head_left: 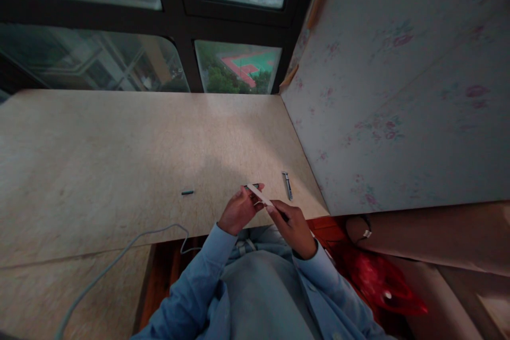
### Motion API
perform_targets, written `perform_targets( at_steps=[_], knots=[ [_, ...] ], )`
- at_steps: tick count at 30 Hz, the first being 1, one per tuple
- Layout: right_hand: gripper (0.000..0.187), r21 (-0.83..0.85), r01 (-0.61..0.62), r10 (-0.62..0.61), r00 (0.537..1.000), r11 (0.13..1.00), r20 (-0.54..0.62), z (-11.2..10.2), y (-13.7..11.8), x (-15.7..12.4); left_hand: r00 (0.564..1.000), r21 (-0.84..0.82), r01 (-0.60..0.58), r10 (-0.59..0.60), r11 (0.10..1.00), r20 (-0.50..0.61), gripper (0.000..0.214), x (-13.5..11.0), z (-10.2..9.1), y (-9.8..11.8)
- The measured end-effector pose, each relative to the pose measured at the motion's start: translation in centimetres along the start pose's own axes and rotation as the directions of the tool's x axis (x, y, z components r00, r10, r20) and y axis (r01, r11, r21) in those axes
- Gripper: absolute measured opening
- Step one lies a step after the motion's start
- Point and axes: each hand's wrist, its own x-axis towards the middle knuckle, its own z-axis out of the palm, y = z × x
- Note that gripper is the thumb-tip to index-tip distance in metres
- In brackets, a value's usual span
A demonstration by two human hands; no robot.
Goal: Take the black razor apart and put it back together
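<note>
My left hand (pixel 239 210) is closed near the table's front edge, its fingertips around a small dark object (pixel 255 186) that is mostly hidden. Coming from the other side, my right hand (pixel 294 227) grips a pale, flat, narrow stick (pixel 260 194). The stick's far end reaches over the left fingertips and the dark object; whether they touch, I cannot tell. To the right of the hands lies a slim silver and dark razor (pixel 287 187), head pointing away from me. A short dark cylinder (pixel 187 192) rests on the table to the left.
The pale table (pixel 119 159) runs back to dark-framed windows (pixel 235 24). A floral-papered wall (pixel 398 90) bounds it on the right. A grey cable (pixel 131 244) crosses the front left edge. At lower right sits a red plastic bag (pixel 378 276).
</note>
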Motion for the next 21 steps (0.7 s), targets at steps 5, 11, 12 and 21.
perform_targets(
  at_steps=[5,11,12,21],
  knots=[
    [0.034,-0.133,-0.041,0.032,0.997,0.99,-0.069,-0.06,0.06,-0.02,1.0,-0.054,-0.017,0.018,0.998,0.022,0.037,0.06,0.03,0.44],
    [0.034,-0.176,-0.057,0.038,0.993,0.983,-0.112,0.0,-0.14,-0.05,1.0,-0.068,-0.011,0.011,0.998,0.002,0.033,0.02,0.23,0.77],
    [0.034,-0.164,-0.06,0.04,0.992,0.985,-0.121,0.02,-0.14,-0.08,1.0,-0.069,-0.012,0.012,0.998,0.0,0.033,0.01,0.2,0.78],
    [0.034,-0.032,-0.007,0.007,1.0,0.999,0.008,0.61,-0.74,0.18,0.999,-0.002,-0.013,0.013,1.0,-0.041,0.029,0.12,-0.38,0.34]
  ],
)
